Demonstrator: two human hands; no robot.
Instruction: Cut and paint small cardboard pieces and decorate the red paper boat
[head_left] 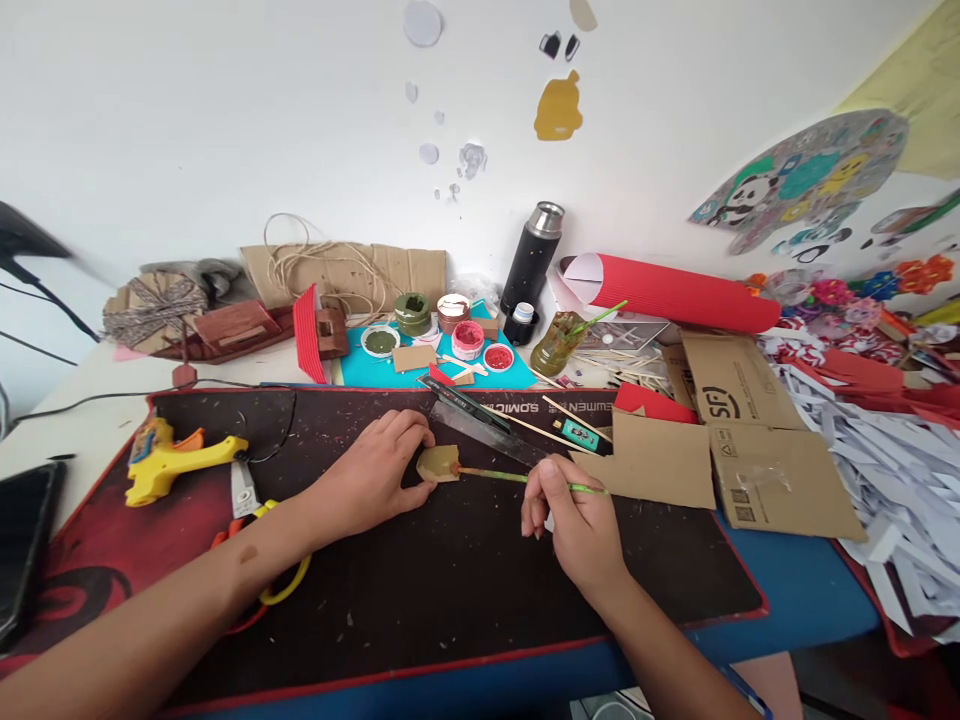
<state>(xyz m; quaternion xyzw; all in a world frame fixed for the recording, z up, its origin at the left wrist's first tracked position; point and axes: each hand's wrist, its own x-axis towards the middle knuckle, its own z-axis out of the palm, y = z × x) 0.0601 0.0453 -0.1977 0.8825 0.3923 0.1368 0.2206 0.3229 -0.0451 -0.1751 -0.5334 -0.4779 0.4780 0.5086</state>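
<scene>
Your left hand (386, 465) grips small tan piece (439, 463) by left end, over dark mat (420, 600), probably steadying it; right edge left free for paintbrush (491, 475), pinched in your right hand (577, 515). Green paint pot (412, 316) beyond mat, seemingly for easy dipping.

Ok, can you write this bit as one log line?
left grip: small piece; right grip: paintbrush; brush tip: at piece's right edge; yellow glue gun: on mat
</scene>
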